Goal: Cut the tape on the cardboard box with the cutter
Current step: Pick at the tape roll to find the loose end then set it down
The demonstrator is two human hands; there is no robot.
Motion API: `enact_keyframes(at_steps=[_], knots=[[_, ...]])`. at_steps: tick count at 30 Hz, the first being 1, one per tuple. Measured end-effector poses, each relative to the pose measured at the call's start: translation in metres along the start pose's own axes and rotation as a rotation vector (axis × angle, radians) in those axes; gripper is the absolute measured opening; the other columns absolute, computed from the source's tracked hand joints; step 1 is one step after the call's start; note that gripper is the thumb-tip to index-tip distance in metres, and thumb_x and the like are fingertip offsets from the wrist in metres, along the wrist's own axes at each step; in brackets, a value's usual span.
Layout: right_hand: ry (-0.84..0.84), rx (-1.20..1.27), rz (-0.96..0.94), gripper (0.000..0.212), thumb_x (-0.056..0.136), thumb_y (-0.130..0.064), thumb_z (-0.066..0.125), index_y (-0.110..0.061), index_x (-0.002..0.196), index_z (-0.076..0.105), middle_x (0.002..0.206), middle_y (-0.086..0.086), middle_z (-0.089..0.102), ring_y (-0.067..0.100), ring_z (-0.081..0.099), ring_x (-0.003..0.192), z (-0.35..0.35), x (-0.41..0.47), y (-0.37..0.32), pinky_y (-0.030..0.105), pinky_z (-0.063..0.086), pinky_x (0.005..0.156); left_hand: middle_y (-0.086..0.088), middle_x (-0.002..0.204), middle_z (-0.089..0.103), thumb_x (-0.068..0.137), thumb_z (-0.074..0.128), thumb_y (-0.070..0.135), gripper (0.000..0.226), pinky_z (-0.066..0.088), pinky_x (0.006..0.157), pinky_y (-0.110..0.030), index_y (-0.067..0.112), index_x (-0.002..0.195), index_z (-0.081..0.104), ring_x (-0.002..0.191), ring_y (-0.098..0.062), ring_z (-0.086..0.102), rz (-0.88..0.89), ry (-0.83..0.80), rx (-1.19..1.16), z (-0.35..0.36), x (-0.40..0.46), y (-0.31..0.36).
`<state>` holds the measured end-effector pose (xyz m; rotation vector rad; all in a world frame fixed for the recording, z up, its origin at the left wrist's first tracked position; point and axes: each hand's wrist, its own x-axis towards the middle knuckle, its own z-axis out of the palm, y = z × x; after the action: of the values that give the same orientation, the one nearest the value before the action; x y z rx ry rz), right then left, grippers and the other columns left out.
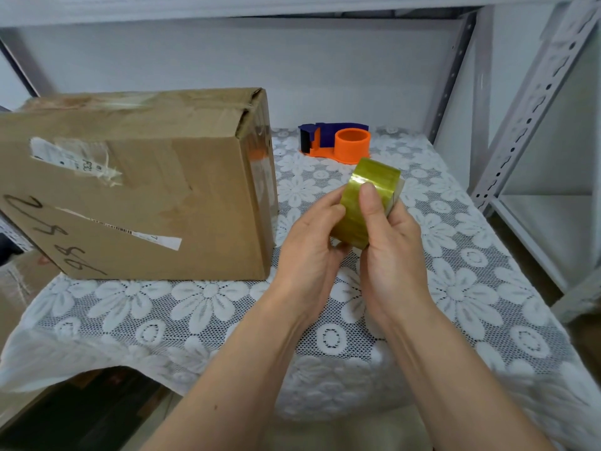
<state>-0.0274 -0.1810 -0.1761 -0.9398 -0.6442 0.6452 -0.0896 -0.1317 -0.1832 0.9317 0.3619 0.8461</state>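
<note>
A roll of yellowish clear tape is held above the table between both hands. My left hand grips its left side with the fingers curled under it. My right hand holds its right side, the thumb pressed on the outer face. The cardboard box lies on its side at the left, with old tape, torn labels and handwritten numbers on it. An orange and dark blue tape cutter sits on the table behind the roll, untouched.
The table carries a white lace flower cloth. Grey metal shelf uprights stand at the right, and a shelf board runs overhead. Another cardboard box sits low at the left edge.
</note>
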Motion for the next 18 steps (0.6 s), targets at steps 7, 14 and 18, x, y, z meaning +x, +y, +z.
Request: enact_keyframes(at_steps=[7, 14, 18], knots=[[0.010, -0.023, 0.005, 0.018, 0.094, -0.028, 0.053, -0.017, 0.099, 0.067, 0.097, 0.006, 0.071, 0.017, 0.067, 0.093, -0.0010, 0.0004, -0.0006, 0.036, 0.052, 0.089, -0.017, 0.130, 0.060, 0.084, 0.041, 0.006, 0.047, 0.037, 0.111, -0.049, 0.004, 0.128, 0.058, 0.127, -0.029, 0.051, -0.003, -0.008, -0.002, -0.0015, 0.0009, -0.0023], [0.011, -0.033, -0.005, 0.019, 0.095, -0.028, 0.053, -0.016, 0.099, 0.067, 0.096, 0.006, 0.071, 0.018, 0.067, 0.094, -0.0006, 0.0008, 0.0002, 0.037, 0.053, 0.090, -0.016, 0.130, 0.060, 0.087, 0.043, 0.011, 0.043, 0.039, 0.110, -0.046, 0.006, 0.127, 0.058, 0.124, -0.025, 0.053, 0.003, -0.013, 0.009, -0.0009, 0.0006, -0.0036], [0.007, -0.032, -0.009, 0.018, 0.095, -0.027, 0.053, -0.017, 0.098, 0.067, 0.093, 0.003, 0.072, 0.013, 0.068, 0.090, -0.0004, -0.0002, 0.0006, 0.031, 0.053, 0.085, -0.017, 0.128, 0.060, 0.088, 0.037, 0.000, 0.045, 0.039, 0.109, -0.044, 0.005, 0.128, 0.057, 0.115, -0.020, 0.055, 0.010, -0.028, 0.003, -0.0027, 0.0005, -0.0048]])
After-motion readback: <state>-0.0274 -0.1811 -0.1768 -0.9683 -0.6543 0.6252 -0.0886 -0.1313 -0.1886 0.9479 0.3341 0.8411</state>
